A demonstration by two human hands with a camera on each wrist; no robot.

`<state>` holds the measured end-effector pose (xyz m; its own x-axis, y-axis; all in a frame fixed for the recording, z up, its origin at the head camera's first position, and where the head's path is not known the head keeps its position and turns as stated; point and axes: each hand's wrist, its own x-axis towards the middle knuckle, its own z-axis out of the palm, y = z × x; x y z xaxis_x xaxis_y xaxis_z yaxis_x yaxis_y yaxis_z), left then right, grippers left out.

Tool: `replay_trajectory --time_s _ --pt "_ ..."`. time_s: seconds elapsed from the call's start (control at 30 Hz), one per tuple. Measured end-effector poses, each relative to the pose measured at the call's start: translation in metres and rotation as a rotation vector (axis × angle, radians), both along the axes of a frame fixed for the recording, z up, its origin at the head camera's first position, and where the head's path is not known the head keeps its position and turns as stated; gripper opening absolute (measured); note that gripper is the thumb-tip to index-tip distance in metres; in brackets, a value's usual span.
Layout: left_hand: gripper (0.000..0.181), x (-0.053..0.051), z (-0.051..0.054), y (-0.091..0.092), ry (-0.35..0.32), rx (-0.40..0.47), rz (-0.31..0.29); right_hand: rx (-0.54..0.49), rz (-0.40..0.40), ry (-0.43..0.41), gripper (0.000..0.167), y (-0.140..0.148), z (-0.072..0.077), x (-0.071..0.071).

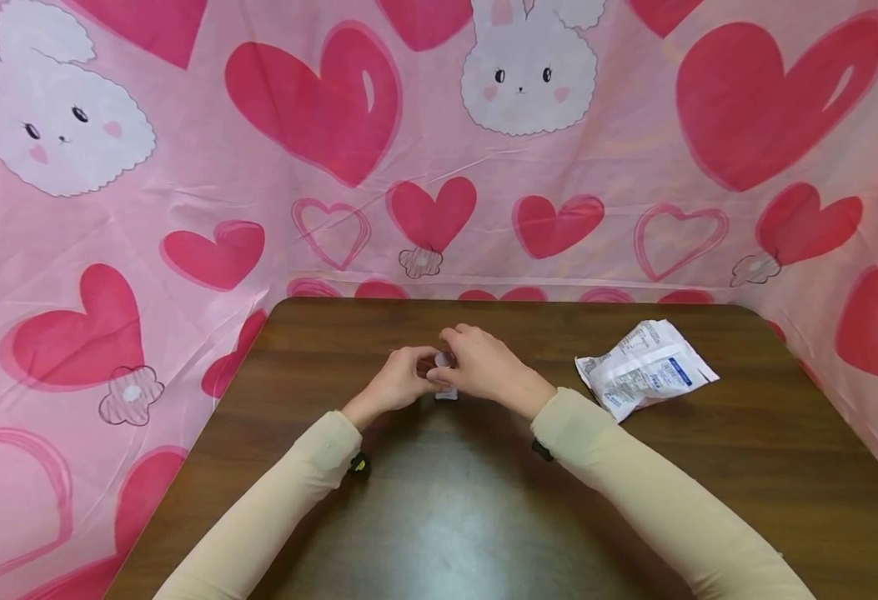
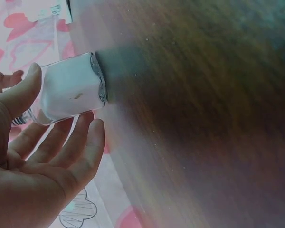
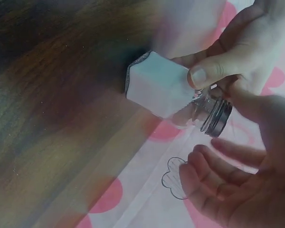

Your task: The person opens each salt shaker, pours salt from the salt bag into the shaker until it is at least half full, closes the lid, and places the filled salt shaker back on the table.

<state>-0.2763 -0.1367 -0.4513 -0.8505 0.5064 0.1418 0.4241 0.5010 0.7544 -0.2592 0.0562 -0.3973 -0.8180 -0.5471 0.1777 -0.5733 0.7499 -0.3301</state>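
A small clear jar point(image 1: 446, 393) with white contents and a threaded neck stands on the table between both hands. My left hand point(image 1: 399, 379) holds its body, thumb on one side and fingers on the other, plain in the left wrist view, where the jar point(image 2: 71, 88) fills the grip. In the right wrist view, the jar's neck point(image 3: 213, 115) ends in a dark-looking rim. Around that neck end my right hand point(image 3: 247, 175) lies with loosely bent fingers apart from the jar; whether its thumb touches the rim cannot be told.
A white printed packet point(image 1: 644, 371) lies on the right of the brown wooden table point(image 1: 439, 517). Pink cloth point(image 1: 439, 150) with hearts and rabbits hangs behind the table and along its sides.
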Motion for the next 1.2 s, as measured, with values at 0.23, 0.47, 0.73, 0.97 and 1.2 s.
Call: replay_trajectory --time_s 0.23,0.47,0.73,0.97,1.2 --pt "0.036 0.0010 0.0006 -0.0006 0.013 -0.004 -0.009 0.034 0.094 0.004 0.027 0.0009 -0.0028 0.0005" --pt "0.038 0.0020 0.0009 -0.0003 0.026 0.012 -0.015 0.026 0.079 -0.001 0.019 -0.0001 -0.0009 -0.0020" --pt "0.038 0.0013 0.0013 0.0009 0.014 0.005 0.004 0.038 -0.016 -0.016 0.038 -0.0036 0.0002 -0.0053" --pt "0.038 0.0014 -0.0014 0.0003 0.033 -0.017 -0.006 0.072 0.006 -0.046 0.043 0.0017 -0.0002 -0.0007" --pt "0.039 0.0011 -0.0007 -0.0001 -0.006 0.002 -0.002 0.074 0.150 -0.038 0.038 0.0062 0.0056 0.0032"
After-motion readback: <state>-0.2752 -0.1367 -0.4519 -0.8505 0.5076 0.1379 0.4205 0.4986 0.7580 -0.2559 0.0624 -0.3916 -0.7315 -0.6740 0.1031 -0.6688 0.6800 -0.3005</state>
